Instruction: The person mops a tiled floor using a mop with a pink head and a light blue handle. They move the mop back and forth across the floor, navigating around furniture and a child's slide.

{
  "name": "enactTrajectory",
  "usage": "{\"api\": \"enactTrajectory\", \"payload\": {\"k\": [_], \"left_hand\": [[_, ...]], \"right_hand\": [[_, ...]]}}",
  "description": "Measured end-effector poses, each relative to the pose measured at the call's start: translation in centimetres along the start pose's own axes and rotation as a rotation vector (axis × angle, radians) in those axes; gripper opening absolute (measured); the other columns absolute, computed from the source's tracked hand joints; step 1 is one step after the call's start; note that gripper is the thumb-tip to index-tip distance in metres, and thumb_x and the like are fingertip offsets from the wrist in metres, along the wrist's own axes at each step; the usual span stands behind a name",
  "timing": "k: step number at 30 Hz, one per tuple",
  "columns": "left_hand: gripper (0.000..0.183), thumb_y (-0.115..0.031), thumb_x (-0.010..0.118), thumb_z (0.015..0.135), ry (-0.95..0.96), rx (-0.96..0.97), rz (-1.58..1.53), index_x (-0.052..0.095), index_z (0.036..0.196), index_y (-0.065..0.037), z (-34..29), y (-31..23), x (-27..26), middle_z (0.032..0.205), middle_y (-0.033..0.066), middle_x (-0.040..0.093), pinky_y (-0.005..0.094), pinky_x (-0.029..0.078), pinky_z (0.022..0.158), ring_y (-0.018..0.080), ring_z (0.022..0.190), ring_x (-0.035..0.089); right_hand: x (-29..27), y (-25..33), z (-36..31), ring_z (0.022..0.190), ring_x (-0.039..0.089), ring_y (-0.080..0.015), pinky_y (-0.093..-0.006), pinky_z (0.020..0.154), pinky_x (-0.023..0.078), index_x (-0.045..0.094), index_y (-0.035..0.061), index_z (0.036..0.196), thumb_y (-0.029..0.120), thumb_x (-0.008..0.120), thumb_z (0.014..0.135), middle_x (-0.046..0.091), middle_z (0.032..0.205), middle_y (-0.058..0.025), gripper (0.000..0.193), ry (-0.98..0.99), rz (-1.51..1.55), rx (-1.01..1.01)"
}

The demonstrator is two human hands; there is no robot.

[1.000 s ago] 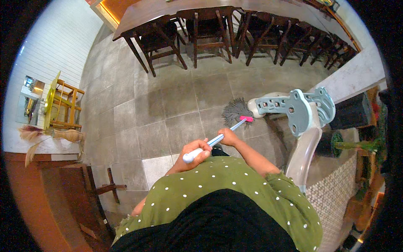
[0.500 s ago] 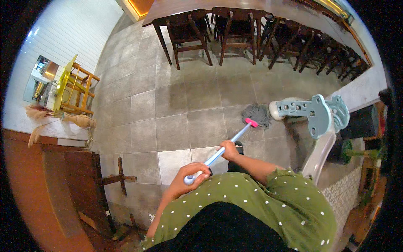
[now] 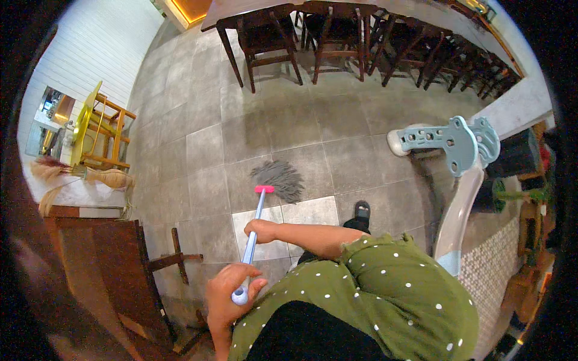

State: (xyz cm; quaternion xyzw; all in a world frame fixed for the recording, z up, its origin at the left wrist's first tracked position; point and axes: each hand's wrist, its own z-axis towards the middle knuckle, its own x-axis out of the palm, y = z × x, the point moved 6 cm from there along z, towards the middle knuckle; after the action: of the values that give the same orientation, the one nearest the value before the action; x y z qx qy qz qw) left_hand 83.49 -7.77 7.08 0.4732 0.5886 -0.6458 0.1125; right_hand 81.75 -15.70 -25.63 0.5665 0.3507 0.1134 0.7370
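Note:
A string mop with a pale blue handle (image 3: 250,245), a pink clamp and a grey strand head (image 3: 278,179) lies across the tiled floor in front of me. My left hand (image 3: 232,290) wraps round the handle's top end, with the rounded cap showing between thumb and fingers. Farther down the shaft, my right hand (image 3: 261,231) is closed round it, the forearm reaching across from the right. The mop head rests on the floor with its strands fanned out to the right of the clamp.
Dark wooden chairs (image 3: 271,42) line a long table at the back. On the right stands a pale blue and grey plastic slide-like piece (image 3: 460,147). At left are a yellow folding chair (image 3: 102,129), a vase with dried plumes (image 3: 108,176) and a brown wooden table (image 3: 108,259). My sandalled foot (image 3: 362,209) is on the tiles.
The mop head has swept left across the floor, away from the blue plastic piece. Both hands have moved left with the handle, which now stands steeper in view. My foot has come into sight.

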Motion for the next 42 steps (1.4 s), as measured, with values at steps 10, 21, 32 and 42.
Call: {"api": "enactTrajectory", "payload": {"k": [10, 21, 32, 42], "left_hand": [[0.032, -0.033, 0.064, 0.089, -0.155, 0.036, -0.177, 0.068, 0.096, -0.002, -0.6, -3.1, 2.8, 0.091, 0.0130, 0.068, 0.0370, 0.048, 0.077, 0.0271, 0.081, 0.064], [0.039, -0.038, 0.060, 0.094, -0.164, 0.105, -0.448, 0.066, 0.093, 0.000, 4.1, -14.0, 13.2, 0.094, 0.0131, 0.069, 0.0346, 0.048, 0.084, 0.0225, 0.091, 0.065], [0.020, -0.020, 0.063, 0.089, 0.019, 0.117, -0.707, 0.062, 0.099, -0.003, 8.9, -16.0, 30.1, 0.103, 0.0123, 0.062, 0.0353, 0.044, 0.093, 0.0224, 0.104, 0.060], [0.012, -0.012, 0.067, 0.085, 0.286, 0.345, -0.523, 0.061, 0.093, -0.005, 12.3, -21.3, 37.1, 0.101, 0.0121, 0.061, 0.0373, 0.044, 0.095, 0.0265, 0.106, 0.059]], "right_hand": [[-2.8, 2.0, -6.1, 0.077, 0.066, -0.0351, -0.0476, 0.071, 0.052, 0.070, 0.0083, 0.080, 0.029, 0.073, 0.068, 0.070, 0.081, -0.0164, 0.024, 0.264, -0.126, 0.146], [-14.3, -2.1, -23.1, 0.076, 0.066, -0.0312, -0.0453, 0.069, 0.052, 0.071, 0.0064, 0.086, 0.034, 0.081, 0.069, 0.070, 0.082, -0.0144, 0.034, 0.339, -0.106, 0.311], [-24.9, -10.6, -42.2, 0.086, 0.067, -0.0358, -0.0467, 0.077, 0.053, 0.071, 0.0117, 0.094, 0.041, 0.077, 0.070, 0.070, 0.091, -0.0160, 0.038, 0.293, -0.413, 0.578], [-28.8, -15.5, -53.3, 0.083, 0.066, -0.0373, -0.0470, 0.073, 0.052, 0.066, 0.0110, 0.081, 0.046, 0.079, 0.069, 0.068, 0.085, -0.0159, 0.040, -0.132, -0.358, 0.711]]}}
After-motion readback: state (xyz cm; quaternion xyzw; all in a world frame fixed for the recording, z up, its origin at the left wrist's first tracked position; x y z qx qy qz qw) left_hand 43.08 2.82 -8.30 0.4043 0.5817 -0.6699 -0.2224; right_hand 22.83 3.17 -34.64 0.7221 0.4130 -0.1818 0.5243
